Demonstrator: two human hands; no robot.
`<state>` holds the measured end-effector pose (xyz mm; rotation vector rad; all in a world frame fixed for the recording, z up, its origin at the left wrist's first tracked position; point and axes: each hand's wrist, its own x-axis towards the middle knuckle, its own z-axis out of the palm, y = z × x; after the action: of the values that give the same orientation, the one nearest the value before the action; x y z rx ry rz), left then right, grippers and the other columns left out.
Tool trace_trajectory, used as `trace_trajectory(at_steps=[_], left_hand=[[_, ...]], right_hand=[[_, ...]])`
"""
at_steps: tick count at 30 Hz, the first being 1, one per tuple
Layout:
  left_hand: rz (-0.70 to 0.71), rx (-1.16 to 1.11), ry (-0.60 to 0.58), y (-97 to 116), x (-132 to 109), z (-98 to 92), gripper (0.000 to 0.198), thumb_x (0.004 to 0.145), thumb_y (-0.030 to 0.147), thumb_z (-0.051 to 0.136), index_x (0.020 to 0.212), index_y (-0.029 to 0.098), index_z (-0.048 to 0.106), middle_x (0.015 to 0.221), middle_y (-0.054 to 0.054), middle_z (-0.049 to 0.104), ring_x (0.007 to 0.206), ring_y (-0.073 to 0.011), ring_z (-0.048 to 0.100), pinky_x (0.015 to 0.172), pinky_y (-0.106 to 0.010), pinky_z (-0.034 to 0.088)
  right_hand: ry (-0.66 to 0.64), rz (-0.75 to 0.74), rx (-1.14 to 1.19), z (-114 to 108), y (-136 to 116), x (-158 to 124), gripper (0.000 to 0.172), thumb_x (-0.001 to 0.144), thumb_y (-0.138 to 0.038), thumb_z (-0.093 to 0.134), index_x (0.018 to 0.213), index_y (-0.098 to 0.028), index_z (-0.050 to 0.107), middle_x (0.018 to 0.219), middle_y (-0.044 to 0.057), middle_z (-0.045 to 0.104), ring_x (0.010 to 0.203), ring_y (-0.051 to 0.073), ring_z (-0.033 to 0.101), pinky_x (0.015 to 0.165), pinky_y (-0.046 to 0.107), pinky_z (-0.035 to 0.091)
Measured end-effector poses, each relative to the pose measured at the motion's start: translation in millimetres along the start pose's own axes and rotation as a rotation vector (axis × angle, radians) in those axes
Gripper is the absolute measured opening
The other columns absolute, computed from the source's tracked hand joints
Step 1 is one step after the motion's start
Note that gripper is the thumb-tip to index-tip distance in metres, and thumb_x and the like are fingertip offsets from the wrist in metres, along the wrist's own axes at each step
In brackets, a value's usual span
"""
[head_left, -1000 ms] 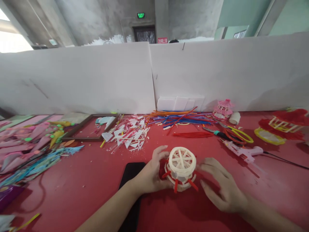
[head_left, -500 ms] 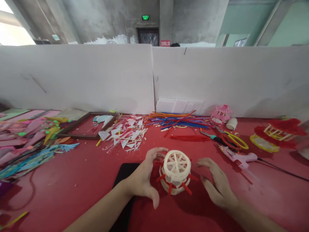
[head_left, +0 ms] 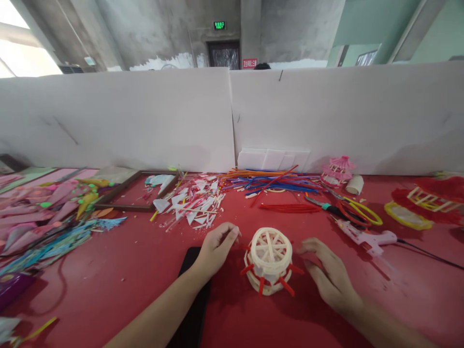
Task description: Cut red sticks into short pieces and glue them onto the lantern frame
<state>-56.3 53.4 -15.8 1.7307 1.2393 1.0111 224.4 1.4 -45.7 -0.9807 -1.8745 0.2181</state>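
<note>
A small round frame (head_left: pixel 271 249) of cream-coloured strips stands upright on the red table, with a spoked wheel-like top and short red pieces sticking out around its lower part. To its left, my left hand (head_left: pixel 217 249) is closed, thumb against fingers, apart from the frame. Whatever its fingertips pinch, if anything, is too small to make out. On the other side my right hand (head_left: pixel 329 275) is open, thumb and fingers apart, with the fingertips close to the frame's right side. Under my left forearm lies a flat black object (head_left: pixel 195 299).
A pink hot glue gun (head_left: pixel 366 238) with its cord lies at right, near yellow-handled scissors (head_left: pixel 362 210) and a red pavilion model (head_left: pixel 435 198). Paper scraps (head_left: pixel 197 198), coloured pipe cleaners (head_left: pixel 271 182) and a pink pagoda (head_left: pixel 338 170) line the white partition (head_left: pixel 145 116).
My left hand has drawn its spread fingers together and moved slightly away from the frame. My right hand stays open beside it. The whole view has shifted a little.
</note>
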Motion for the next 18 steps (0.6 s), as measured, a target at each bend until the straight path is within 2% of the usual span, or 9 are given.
trace_trajectory(at_steps=[4, 6, 11, 15, 18], left_hand=[[0.004, 0.025, -0.095, 7, -4, -1.0, 0.023, 0.088, 0.028, 0.044, 0.077, 0.018, 0.063, 0.074, -0.001, 0.063, 0.073, -0.0166, 0.056, 0.071, -0.027, 0.045], [0.010, 0.036, -0.146, 10, -5, -1.8, 0.022, 0.085, 0.025, 0.044, 0.081, 0.019, 0.065, 0.079, -0.002, 0.066, 0.076, -0.0181, 0.058, 0.074, -0.029, 0.045], [0.006, 0.057, -0.230, 14, -8, -2.9, 0.024, 0.085, 0.029, 0.043, 0.078, 0.018, 0.064, 0.077, -0.002, 0.064, 0.075, -0.0187, 0.056, 0.071, -0.029, 0.043], [0.000, 0.071, -0.281, 12, -8, -3.4, 0.025, 0.087, 0.030, 0.042, 0.073, 0.017, 0.059, 0.071, 0.000, 0.057, 0.069, -0.0162, 0.050, 0.066, -0.027, 0.039], [-0.005, 0.056, -0.316, 10, -6, -3.9, 0.024, 0.087, 0.030, 0.045, 0.070, 0.017, 0.055, 0.068, 0.001, 0.052, 0.067, -0.0147, 0.046, 0.064, -0.026, 0.037]], right_hand=[[-0.067, -0.008, 0.059, 0, 0, 3, 0.022, 0.082, -0.006, 0.043, 0.086, -0.022, 0.057, 0.078, 0.002, 0.062, 0.071, 0.016, 0.063, 0.062, 0.026, 0.054], [-0.108, -0.010, 0.088, 1, 0, 4, 0.020, 0.080, -0.008, 0.044, 0.086, -0.022, 0.055, 0.075, 0.002, 0.060, 0.067, 0.016, 0.061, 0.060, 0.026, 0.053], [-0.201, -0.023, 0.127, 5, 1, 9, 0.018, 0.078, -0.015, 0.050, 0.095, -0.021, 0.055, 0.089, 0.007, 0.065, 0.079, 0.019, 0.064, 0.069, 0.030, 0.057], [-0.302, -0.028, 0.113, 9, -2, 12, 0.013, 0.081, -0.014, 0.053, 0.090, -0.021, 0.059, 0.093, 0.008, 0.067, 0.086, 0.019, 0.066, 0.077, 0.029, 0.057], [-0.314, -0.011, 0.096, 12, -1, 12, 0.014, 0.082, -0.012, 0.056, 0.090, -0.021, 0.063, 0.093, 0.007, 0.067, 0.087, 0.017, 0.066, 0.078, 0.027, 0.056]])
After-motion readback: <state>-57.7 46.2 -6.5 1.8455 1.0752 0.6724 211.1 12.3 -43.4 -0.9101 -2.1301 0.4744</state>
